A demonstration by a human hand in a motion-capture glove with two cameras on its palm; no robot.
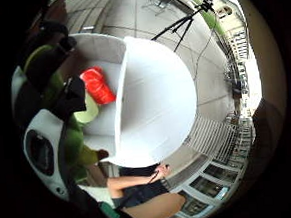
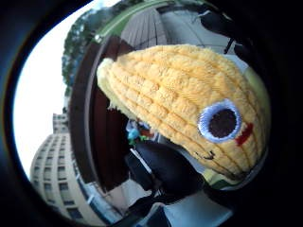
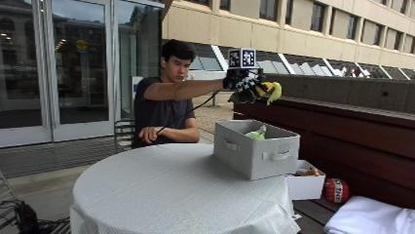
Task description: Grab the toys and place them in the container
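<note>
In the outside view my gloved right hand (image 3: 244, 86) is raised high over the grey fabric container (image 3: 256, 148) and grips a yellow corn plush toy (image 3: 268, 90) with green leaves. The thumb side palm view is filled by the corn (image 2: 184, 104), with its stitched eye and red mouth, and a gloved finger (image 2: 165, 170) is curled beside it. The little finger side palm view looks down into the container (image 1: 121, 105), where a red toy (image 1: 98, 86) and a pale green toy (image 1: 88, 110) lie. A green toy (image 3: 257, 132) pokes above the container's rim.
The container stands at the right edge of a round table with a white cloth (image 3: 168, 190). A small white box (image 3: 306, 185), a red object (image 3: 335, 190) and white cloth (image 3: 369, 219) lie on the wooden bench beside it. The bare left hand (image 3: 150, 134) rests at the table's far edge.
</note>
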